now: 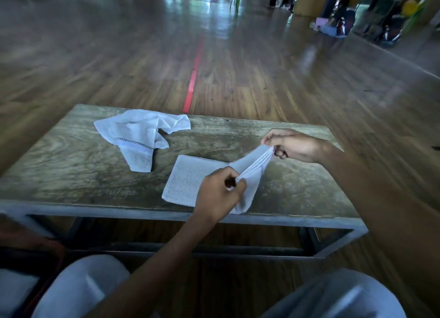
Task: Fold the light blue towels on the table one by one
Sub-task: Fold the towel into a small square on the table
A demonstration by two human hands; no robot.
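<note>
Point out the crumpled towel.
The far towel, bunched and untouched, back left on the table. The near towel lies flat, its right edge pinched by the left hand and right hand.
</note>
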